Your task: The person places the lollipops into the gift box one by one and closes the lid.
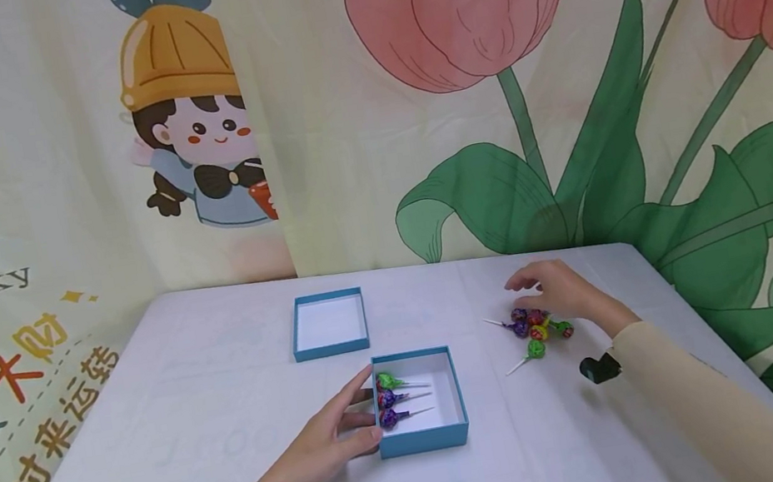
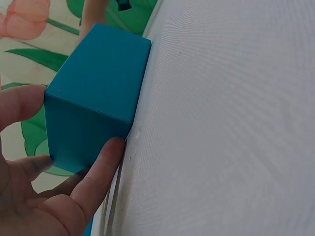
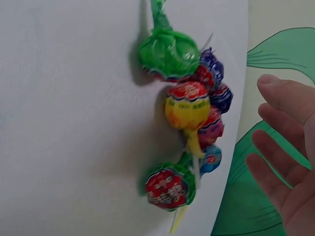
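My left hand (image 1: 328,444) rests its spread fingertips against the left side of a blue box (image 1: 426,439) with a white inside. In the left wrist view, fingertips touch the upper corner and lower edge of the blue box (image 2: 93,73). Inside lie a green lollipop (image 1: 387,380) and two purple lollipops (image 1: 388,418), sticks pointing right. My right hand (image 1: 561,291), fingers relaxed and apart, hovers just over a pile of wrapped lollipops (image 1: 538,331). The right wrist view shows a yellow lollipop (image 3: 187,105) and green lollipops (image 3: 170,51) beside that hand, nothing between its fingers.
A shallow blue lid (image 1: 331,349) lies behind the box, to its left. A single green lollipop (image 1: 536,349) sits in front of the pile. Under everything is a white-covered table (image 1: 161,445), backed by a printed cloth (image 1: 321,116). A black device (image 1: 600,368) is at the right wrist.
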`<state>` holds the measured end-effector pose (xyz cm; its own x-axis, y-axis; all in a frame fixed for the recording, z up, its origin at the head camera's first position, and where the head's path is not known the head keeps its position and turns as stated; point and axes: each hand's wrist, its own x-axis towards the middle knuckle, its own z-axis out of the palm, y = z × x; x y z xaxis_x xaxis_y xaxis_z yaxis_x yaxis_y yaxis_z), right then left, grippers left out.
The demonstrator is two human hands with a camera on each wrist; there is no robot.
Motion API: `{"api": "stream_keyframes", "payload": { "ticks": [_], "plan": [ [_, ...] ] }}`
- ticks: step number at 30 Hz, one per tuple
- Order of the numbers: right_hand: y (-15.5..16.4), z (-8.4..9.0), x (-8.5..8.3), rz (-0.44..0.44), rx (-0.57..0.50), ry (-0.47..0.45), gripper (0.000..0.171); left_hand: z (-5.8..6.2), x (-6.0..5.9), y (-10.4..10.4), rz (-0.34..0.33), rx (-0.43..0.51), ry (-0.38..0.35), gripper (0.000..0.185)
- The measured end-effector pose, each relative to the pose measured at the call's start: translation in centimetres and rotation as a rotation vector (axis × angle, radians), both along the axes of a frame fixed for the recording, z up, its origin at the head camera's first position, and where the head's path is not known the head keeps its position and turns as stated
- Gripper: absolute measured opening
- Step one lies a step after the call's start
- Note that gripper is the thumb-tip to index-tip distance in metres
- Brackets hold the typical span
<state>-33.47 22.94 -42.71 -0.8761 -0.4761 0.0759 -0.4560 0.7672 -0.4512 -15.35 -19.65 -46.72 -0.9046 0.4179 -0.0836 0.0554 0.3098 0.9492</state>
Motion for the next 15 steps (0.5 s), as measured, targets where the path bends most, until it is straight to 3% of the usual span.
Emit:
{"api": "stream_keyframes", "payload": {
  "ticks": [15],
  "plan": [
    [1.4,-1.6,-0.5,-0.029,0.01,-0.118,0.03,-0.1,-0.1,-0.1,-0.003,-0.002,-0.004,0.084]
  ]
}}
